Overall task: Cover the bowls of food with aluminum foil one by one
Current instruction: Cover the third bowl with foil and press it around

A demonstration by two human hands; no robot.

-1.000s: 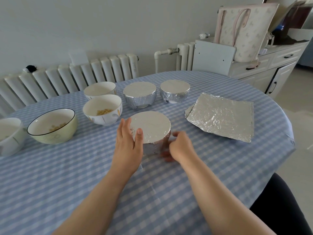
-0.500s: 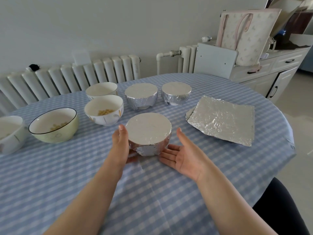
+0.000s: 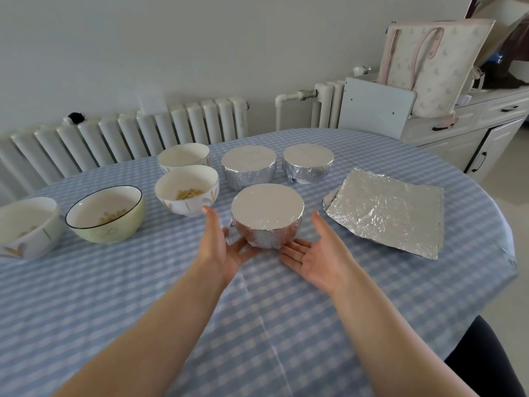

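A foil-wrapped bowl stands in the middle of the table, its top smooth and flat. My left hand lies palm up at its left, fingertips at the bowl's base. To the right of the bowl my right hand rests palm up with straight fingers, fingertips near the base. Two more foil-covered bowls stand behind. Several uncovered bowls line the left: a white one with beans, a white one behind it, a green one and a white one at the edge. A stack of foil sheets lies at the right.
The oval table carries a blue checked cloth. White radiators run along the back wall. A white cabinet with a pale tote bag stands at the back right. A dark chair edge shows at the lower right.
Both hands have let go of the wrapped bowl's sides and opened palm up beside its base. The bowl stays in place.
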